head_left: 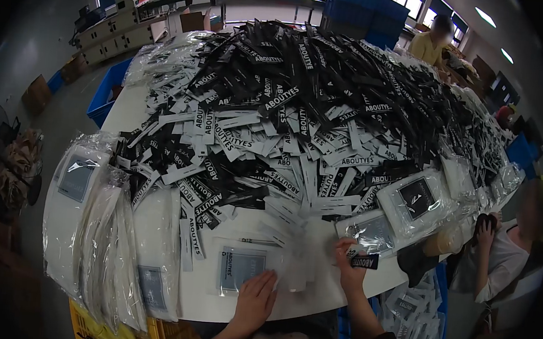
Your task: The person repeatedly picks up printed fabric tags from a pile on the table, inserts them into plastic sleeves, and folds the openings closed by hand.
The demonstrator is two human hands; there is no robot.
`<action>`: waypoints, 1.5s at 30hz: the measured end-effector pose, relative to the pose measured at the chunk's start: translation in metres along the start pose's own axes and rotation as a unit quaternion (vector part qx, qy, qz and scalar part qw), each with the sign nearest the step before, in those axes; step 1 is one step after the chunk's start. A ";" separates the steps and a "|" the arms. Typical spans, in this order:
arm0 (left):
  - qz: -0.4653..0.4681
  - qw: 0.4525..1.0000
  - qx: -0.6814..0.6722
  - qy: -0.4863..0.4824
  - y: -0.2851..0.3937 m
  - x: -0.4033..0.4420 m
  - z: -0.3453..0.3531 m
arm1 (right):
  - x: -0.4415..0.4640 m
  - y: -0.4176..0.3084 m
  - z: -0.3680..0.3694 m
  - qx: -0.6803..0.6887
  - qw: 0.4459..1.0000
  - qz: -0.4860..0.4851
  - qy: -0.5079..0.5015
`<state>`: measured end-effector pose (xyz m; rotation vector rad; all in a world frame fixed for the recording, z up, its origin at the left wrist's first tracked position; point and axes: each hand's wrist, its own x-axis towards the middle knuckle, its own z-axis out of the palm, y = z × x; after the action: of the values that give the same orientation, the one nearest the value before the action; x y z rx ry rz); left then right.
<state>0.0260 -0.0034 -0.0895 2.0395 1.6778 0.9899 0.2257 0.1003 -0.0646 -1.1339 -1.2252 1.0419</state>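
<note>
My left hand [254, 302] lies flat, fingers stretched, on the right edge of a clear plastic bag [236, 272] with a grey printed panel. A slim packet [255, 241] lies along the bag's top edge. To the right, my right hand [350, 271] is closed on small strip packets [364, 260], a black one and a whitish one, with white lettering on the black. Between the hands, something pale and translucent [299, 275] is smeared by motion. A big heap of black and white strip packets [282, 101] covers the table beyond.
Stacks of clear bags stand at the left [76, 212] and right [414, 198]. Below the table's front edge are a yellow crate [172, 336] and a blue bin [441, 307] of filled bags. One person [428, 45] is at the back right, another [508, 255] at the near right.
</note>
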 end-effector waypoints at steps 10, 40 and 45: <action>-0.101 0.993 -0.052 0.002 0.007 0.013 -0.018 | -0.012 0.002 0.000 0.026 0.997 -0.067 -0.039; 0.069 0.996 -0.059 -0.020 0.020 -0.009 -0.021 | -0.052 -0.019 0.026 -0.094 0.923 0.255 -0.273; -0.230 0.933 -0.248 -0.121 0.020 -0.019 -0.039 | -0.063 -0.018 0.042 -0.154 0.899 0.066 -0.404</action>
<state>0.0123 -0.0333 -0.0551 1.3028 1.4823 0.8456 0.1791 0.0382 -0.0563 -1.0487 -2.0460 1.5417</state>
